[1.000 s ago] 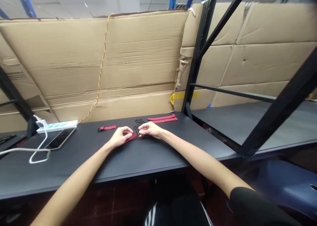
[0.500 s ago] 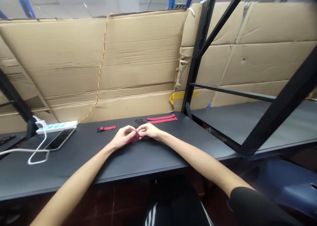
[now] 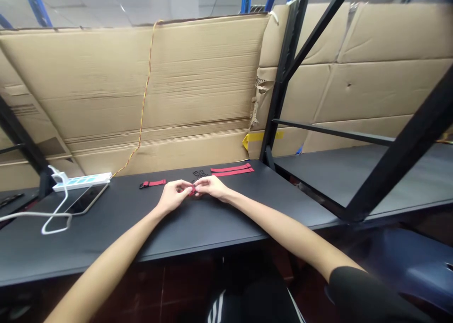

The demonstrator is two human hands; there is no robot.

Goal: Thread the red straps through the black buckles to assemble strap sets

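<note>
Between the left grip (image 3: 173, 195) and right grip (image 3: 211, 186), both closed, a red strap (image 3: 193, 190) was pinched — one loosened finger could have let it slip toward the black buckles (image 3: 199, 174) just beyond.

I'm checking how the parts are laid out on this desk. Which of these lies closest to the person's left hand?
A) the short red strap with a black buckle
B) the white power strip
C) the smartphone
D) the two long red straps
A: the short red strap with a black buckle lies on the black desk just beyond the left hand, nearer to it than the other three.
</note>
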